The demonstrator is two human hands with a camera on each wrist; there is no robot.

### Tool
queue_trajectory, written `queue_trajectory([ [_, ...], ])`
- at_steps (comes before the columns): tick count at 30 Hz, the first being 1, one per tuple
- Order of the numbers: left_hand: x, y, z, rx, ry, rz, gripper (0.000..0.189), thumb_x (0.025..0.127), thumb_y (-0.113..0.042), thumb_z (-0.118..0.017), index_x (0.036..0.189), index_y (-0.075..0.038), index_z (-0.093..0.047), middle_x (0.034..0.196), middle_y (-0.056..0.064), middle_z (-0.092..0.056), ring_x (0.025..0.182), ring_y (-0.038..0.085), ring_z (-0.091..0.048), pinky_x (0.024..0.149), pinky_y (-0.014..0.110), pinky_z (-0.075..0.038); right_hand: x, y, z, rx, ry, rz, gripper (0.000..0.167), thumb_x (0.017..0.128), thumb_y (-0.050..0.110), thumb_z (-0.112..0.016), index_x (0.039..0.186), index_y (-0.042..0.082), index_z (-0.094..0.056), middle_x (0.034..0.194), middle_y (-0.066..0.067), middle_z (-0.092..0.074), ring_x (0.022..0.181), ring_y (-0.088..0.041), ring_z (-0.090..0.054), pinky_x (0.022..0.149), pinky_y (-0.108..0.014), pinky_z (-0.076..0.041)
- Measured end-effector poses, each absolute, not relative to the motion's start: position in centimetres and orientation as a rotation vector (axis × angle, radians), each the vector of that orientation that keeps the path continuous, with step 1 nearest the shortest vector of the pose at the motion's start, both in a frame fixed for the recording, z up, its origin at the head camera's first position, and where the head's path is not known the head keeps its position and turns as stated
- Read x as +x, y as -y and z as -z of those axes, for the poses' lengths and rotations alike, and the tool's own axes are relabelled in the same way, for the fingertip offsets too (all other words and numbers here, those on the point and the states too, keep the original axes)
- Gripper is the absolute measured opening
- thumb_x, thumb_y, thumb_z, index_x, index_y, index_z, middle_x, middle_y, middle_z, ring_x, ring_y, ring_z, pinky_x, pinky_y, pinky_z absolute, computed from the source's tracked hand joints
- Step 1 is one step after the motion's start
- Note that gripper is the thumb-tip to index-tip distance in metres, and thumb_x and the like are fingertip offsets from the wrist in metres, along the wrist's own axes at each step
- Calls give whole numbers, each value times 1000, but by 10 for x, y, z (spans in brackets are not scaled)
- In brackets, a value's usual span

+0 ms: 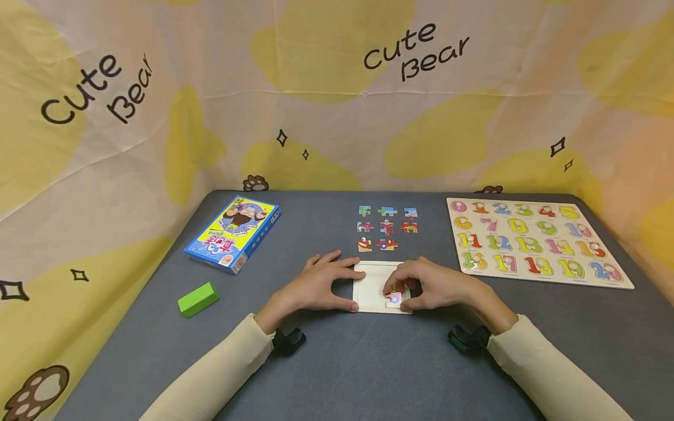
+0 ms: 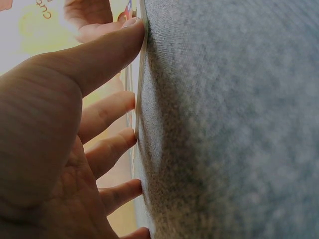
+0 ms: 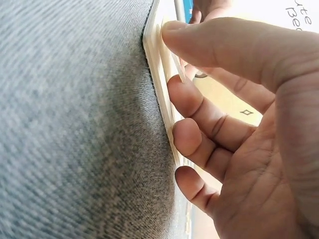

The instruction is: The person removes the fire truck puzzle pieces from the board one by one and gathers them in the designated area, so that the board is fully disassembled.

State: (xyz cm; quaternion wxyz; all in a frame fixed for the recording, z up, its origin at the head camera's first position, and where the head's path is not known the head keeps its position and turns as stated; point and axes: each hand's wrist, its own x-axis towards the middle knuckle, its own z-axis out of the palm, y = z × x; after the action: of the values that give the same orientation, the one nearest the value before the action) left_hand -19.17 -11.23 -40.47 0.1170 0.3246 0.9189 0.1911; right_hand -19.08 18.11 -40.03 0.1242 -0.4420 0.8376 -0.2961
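Observation:
A small white puzzle tray [image 1: 371, 292] lies on the grey table in the head view. My left hand [image 1: 326, 285] rests along its left side, fingers spread, with the thumb at the near left corner and the index finger over the rim. Over the tray's near right corner, my right hand [image 1: 433, 285] pinches a pinkish jigsaw piece [image 1: 394, 297] that is partly hidden by the fingers. The right wrist view shows the thumb and bent fingers right at the tray's edge [image 3: 160, 74]. Beyond the tray, several colourful jigsaw pieces [image 1: 387, 227] lie in rows.
At the right lies a number board [image 1: 532, 280] with coloured numerals. A blue and yellow box [image 1: 237, 231] lies at the back left, with a green block [image 1: 198, 300] nearer me. A patterned cloth [image 1: 326, 70] hangs behind the table.

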Motion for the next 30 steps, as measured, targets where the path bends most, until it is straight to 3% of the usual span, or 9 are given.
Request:
queue_trajectory([
  [12,-192,112,403,961,-2692,-564,67,84,-54,-79,144,-31,-60,164,-5,-40,157,37,-20,120,70,-11,-191,-180,400,-1255,-2488,791,36,82,23,-85,116,21,-75,91,10,-65,78,-7,-54,75,-28,-38],
  [23,-191,114,405,953,-2695,-557,67,83,-54,-79,144,-32,-60,163,-5,-40,157,37,-21,120,70,-10,-193,-180,403,-1224,-2440,897,36,84,15,-82,119,19,-75,94,4,-66,80,-13,-56,73,-28,-47],
  [30,-189,113,402,946,-2688,-561,67,84,-53,-79,144,-32,-59,164,-5,-40,157,37,-20,119,71,-10,-200,-192,412,-1197,-2417,1062,38,88,17,-80,125,18,-73,93,-3,-63,82,-19,-54,74,-29,-45],
])
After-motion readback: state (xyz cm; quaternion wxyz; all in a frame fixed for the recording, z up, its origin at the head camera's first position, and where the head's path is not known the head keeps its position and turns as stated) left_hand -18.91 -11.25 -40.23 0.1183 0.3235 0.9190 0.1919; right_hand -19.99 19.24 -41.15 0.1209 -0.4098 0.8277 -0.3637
